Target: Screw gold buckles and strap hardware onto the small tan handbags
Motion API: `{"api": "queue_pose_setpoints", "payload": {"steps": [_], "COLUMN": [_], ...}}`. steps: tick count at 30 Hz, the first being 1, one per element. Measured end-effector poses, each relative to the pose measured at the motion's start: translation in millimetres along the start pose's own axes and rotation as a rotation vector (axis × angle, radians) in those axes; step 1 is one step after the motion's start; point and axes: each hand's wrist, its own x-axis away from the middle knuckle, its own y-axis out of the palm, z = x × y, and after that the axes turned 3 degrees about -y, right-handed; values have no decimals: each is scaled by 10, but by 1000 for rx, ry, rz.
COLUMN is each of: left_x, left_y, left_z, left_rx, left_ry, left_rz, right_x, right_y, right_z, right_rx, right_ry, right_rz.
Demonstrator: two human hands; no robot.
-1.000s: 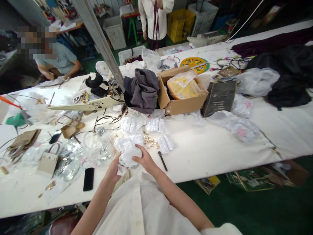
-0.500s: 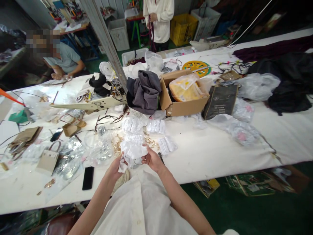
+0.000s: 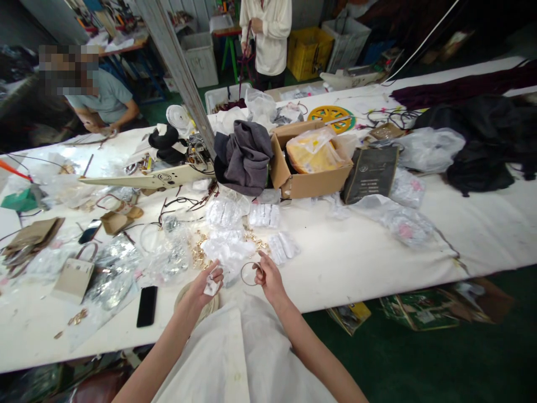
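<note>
My left hand is closed round a crumpled piece of white tissue paper. In my right hand a thin ring-shaped hoop is gripped between curled fingers; its material is too small to tell. Just beyond both hands lies a sheet of white wrapping. Small gold-coloured metal pieces are scattered to its left and right. White wrapped packets sit behind it, with another packet at the right.
A black phone and a small beige bag lie to the left among clear plastic bags. Behind stand a cardboard box, grey cloth and a metal post. Two people are across the table.
My hands have drawn apart and let go of the white wrapping, which now lies on the table. The hoop now shows clearly in my right hand; tissue stays in my left.
</note>
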Motion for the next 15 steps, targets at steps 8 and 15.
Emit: {"api": "queue_pose_setpoints", "payload": {"steps": [8, 15], "left_x": [-118, -146], "left_y": [68, 134], "left_z": [-178, -195], "left_rx": [93, 12], "left_ry": [80, 86], "left_rz": [-23, 34], "right_x": [66, 95], "right_y": [-83, -49], "right_z": [-95, -47], "right_rx": [69, 435], "right_ry": [44, 59], "right_rz": [-94, -235]}}
